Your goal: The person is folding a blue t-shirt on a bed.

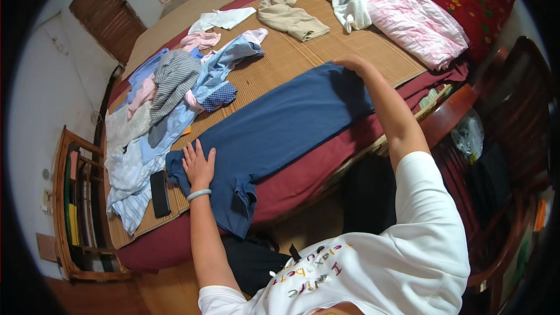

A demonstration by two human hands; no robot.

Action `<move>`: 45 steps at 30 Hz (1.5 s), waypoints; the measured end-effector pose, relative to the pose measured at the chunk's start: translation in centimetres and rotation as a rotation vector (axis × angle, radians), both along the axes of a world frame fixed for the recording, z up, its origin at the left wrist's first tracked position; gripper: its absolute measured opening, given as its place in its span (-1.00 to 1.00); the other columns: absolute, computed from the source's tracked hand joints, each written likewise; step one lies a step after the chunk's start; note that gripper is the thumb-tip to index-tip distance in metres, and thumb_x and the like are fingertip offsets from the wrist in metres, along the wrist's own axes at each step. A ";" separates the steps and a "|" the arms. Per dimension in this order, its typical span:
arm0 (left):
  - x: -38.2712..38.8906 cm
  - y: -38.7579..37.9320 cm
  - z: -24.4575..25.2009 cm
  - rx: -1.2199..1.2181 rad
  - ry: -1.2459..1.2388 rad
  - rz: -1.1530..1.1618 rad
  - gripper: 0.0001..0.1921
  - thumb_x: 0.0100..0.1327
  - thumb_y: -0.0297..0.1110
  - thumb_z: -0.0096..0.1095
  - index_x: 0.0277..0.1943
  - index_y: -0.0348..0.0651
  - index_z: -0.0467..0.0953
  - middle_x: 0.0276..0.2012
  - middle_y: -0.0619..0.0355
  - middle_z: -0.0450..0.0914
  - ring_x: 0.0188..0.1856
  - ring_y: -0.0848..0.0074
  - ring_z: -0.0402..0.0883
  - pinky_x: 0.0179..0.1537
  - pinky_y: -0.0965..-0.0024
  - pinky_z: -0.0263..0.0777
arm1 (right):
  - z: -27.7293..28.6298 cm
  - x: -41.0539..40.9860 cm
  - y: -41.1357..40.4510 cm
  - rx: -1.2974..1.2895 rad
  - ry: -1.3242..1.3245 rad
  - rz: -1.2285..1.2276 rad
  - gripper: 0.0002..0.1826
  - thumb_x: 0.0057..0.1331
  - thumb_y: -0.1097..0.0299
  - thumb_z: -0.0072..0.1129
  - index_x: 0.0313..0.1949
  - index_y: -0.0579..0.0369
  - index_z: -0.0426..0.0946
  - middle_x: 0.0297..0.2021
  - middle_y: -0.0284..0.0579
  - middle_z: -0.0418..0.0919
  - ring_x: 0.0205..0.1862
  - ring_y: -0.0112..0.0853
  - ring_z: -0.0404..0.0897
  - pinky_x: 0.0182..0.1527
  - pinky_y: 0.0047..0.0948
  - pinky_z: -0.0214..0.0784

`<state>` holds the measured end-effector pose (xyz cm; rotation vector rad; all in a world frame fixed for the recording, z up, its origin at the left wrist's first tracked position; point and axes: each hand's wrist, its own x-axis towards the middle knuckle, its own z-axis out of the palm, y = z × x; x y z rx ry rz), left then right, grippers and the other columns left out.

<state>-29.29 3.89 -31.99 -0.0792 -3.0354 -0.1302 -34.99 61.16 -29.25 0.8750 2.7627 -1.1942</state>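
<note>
A dark blue short-sleeved shirt [280,116] lies spread lengthwise along the near side of the bed, one sleeve hanging over the edge. My left hand [199,164] rests flat on its collar end, fingers apart, with a pale bangle at the wrist. At the far corner of the hem is my right hand [352,63]; its fingertips touch the cloth, but whether they pinch it is hidden. A black phone [160,194] lies on the mat just left of my left hand.
Crumpled clothes [175,83] are heaped on the bamboo mat [302,59] at left. Beige trousers [291,17] lie toward the back. A folded pink-and-white quilt [418,22] sits at the right, near a wooden chair [450,116]. A maroon sheet [297,175] covers the bed's edge.
</note>
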 end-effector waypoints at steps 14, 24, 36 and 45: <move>-0.3 0.5 -0.4 0.002 0.000 -0.018 -0.22 0.44 0.25 -0.12 0.54 -0.04 0.04 0.55 -0.11 -0.04 0.59 0.09 -0.15 0.51 0.04 -0.26 | -0.5 -4.9 0.6 0.159 0.025 0.209 -0.51 0.14 0.06 0.38 -0.11 0.25 0.69 -0.13 0.17 0.69 -0.08 -0.09 0.68 -0.03 -0.21 0.49; -0.1 -0.4 -0.4 -0.018 0.031 -0.013 -0.24 0.44 0.24 -0.12 0.53 -0.04 0.07 0.54 -0.12 -0.02 0.58 0.07 -0.13 0.51 0.02 -0.25 | 0.6 -2.5 0.7 -0.472 0.145 0.272 -0.60 0.25 0.11 0.40 -0.14 0.22 0.61 -0.29 -0.14 0.68 -0.33 -0.42 0.64 -0.24 -0.41 0.48; -0.6 -0.5 -0.3 -0.005 0.043 -0.034 -0.24 0.44 0.23 -0.09 0.53 -0.04 0.08 0.54 -0.13 -0.01 0.57 0.05 -0.11 0.50 0.01 -0.24 | -2.9 -3.5 -0.9 0.389 0.604 0.141 -0.62 0.29 0.02 0.27 -0.17 0.10 0.60 -0.32 0.15 0.67 -0.24 -0.01 0.66 -0.16 -0.11 0.48; -0.9 0.1 0.2 -0.006 0.032 -0.028 -0.24 0.43 0.22 -0.07 0.52 -0.07 0.10 0.54 -0.12 0.01 0.57 0.06 -0.11 0.51 0.02 -0.24 | -5.1 -4.2 -0.4 0.512 0.493 -0.014 -0.66 0.30 0.03 0.24 -0.26 0.07 0.63 -0.39 0.11 0.67 -0.31 -0.07 0.68 -0.24 -0.13 0.48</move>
